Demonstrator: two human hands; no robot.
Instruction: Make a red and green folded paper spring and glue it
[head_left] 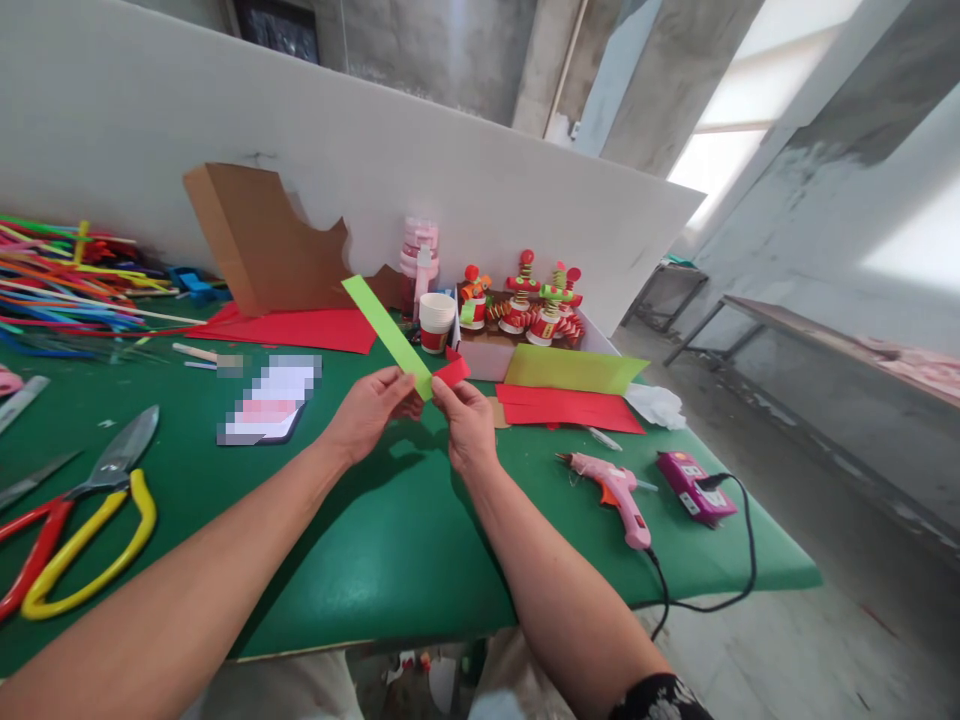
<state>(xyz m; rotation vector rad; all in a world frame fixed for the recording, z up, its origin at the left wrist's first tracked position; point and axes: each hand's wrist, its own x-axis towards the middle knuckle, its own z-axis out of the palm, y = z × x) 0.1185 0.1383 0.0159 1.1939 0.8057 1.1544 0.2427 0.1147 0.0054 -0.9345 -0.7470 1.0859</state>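
Above the green table [390,590], my left hand [379,405] pinches a light green paper strip [386,335] near its lower end. The strip slants up to the left. My right hand [466,420] is closed on a red paper strip [453,370], which bends away to the right. Both strips meet at an angle between my fingertips; whether they are stuck together I cannot tell. Just behind my hands stands a stack of paper cups [436,322], white above and red below.
A pink glue gun [616,492] lies to the right, its cord near a purple power socket [694,487]. Scissors [97,510] and a phone [271,400] lie left. Behind are a box [480,362] of paper figures, red paper sheets [570,408] and colourful pipe cleaners [67,285].
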